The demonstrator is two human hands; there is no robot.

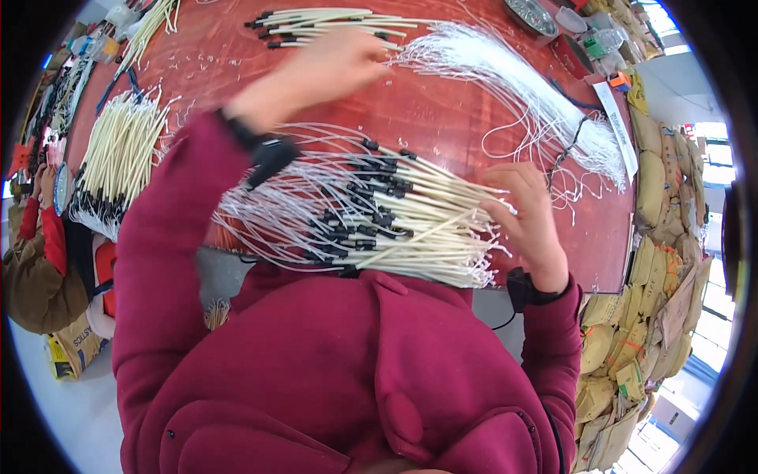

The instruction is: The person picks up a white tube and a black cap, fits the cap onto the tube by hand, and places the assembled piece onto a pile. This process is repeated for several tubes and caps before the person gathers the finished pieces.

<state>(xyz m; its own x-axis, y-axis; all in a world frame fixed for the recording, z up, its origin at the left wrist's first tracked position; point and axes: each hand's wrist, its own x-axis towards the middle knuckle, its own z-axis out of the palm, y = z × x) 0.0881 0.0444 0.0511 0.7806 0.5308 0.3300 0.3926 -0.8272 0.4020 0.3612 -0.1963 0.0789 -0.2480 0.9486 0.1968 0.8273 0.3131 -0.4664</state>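
Note:
A large pile of cream-coloured cords [430, 237], with black end pieces and thin white loops trailing to the left, lies along the near table edge in front of me. My right hand [525, 209] is at the right ends of these cords, thumb and fingers pinched round a cord end. Stretched across the far side, my left hand [347, 67] has its fingers drawn together beside the tip of a white strand bundle [513, 75]. What those fingers hold, if anything, is too small to make out. A smaller row of the cream cords [324, 20] lies just beyond it.
Another heap of cream cords [122, 150] sits on the left of the red table [442, 130]. A metal dish [530, 16] and plastic containers stand at the far right. Stacked brown sacks [659, 276] line the right side. Another person's red sleeve [54, 229] shows at the left.

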